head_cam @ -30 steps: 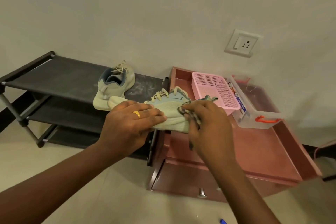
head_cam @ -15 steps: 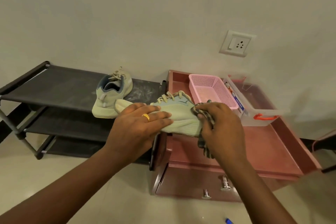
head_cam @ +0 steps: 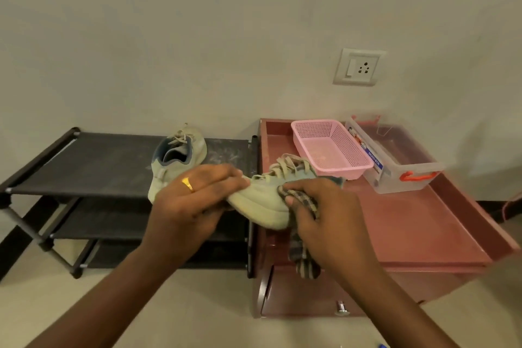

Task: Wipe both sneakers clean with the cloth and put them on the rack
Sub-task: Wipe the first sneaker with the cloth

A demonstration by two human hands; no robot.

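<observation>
Sneaker (head_cam: 262,206) number one is being held in the air just past the right end of the rack (head_cam: 99,167), with its laces pointing up and away from you. You are grasping one end of it with your left hand (head_cam: 195,200); the fingers (head_cam: 226,178) are curling over the upper, and a gold ring (head_cam: 187,184) is showing on one of them. Your right hand (head_cam: 324,215) is clutching the checked cloth (head_cam: 305,260), with its fingers bunching the fabric and pressing it against the other end of the sneaker. The loose tail of the cloth is hanging below that hand.

A second sneaker (head_cam: 180,155) is sitting on the top shelf of the rack, toward the right end, with its heel opening facing you.

A reddish desk (head_cam: 409,226) is standing against the right end of the rack. A pink basket (head_cam: 330,147) and a clear box (head_cam: 401,161) with an orange-red handle are sitting on it side by side, farther right of the rack.
</observation>
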